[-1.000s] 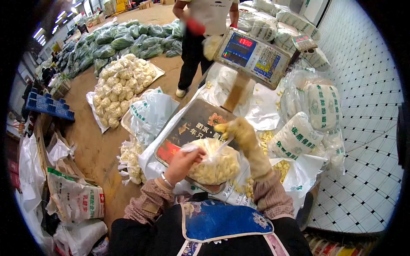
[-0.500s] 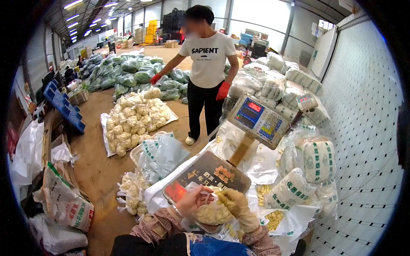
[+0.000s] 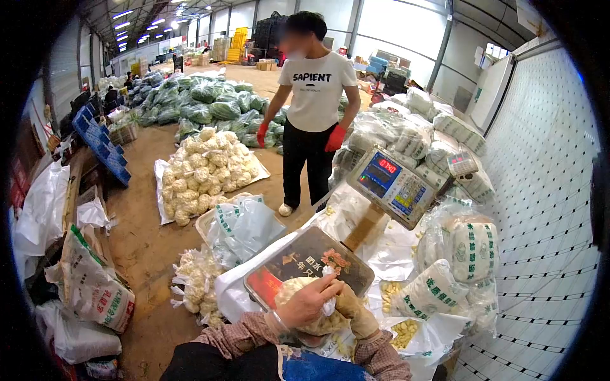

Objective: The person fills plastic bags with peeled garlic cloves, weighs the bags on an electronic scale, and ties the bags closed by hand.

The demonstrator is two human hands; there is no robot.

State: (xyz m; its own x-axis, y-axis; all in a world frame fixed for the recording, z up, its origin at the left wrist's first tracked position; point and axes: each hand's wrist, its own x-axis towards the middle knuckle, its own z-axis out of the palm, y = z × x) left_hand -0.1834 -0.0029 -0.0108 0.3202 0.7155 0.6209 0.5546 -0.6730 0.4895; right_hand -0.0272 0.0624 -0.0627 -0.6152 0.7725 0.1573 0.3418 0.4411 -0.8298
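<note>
A clear plastic bag of pale peeled cloves, which look like garlic [image 3: 293, 291], sits on the black weighing plate [image 3: 286, 257] right in front of me. My left hand [image 3: 310, 303], bare, is closed round the bag's gathered neck, and a white twist of plastic sticks up above the fingers. My right hand [image 3: 352, 311], in a tan glove, is against the bag's right side by the neck; its fingers are partly hidden. Beyond the plate, the scale's display [image 3: 391, 184] shows red digits, apparently 0.740.
Filled bags lie in a large pile [image 3: 206, 174] on the floor ahead, with more by a basket [image 3: 238, 225]. A person in a white shirt [image 3: 318, 89] and red gloves stands beyond. Large packed sacks [image 3: 429, 289] and loose cloves [image 3: 405, 331] are at right.
My hands have drawn together, and the bag's top is now gathered into a twist. The display reading has dropped. The other person's arm has lowered from the pile.
</note>
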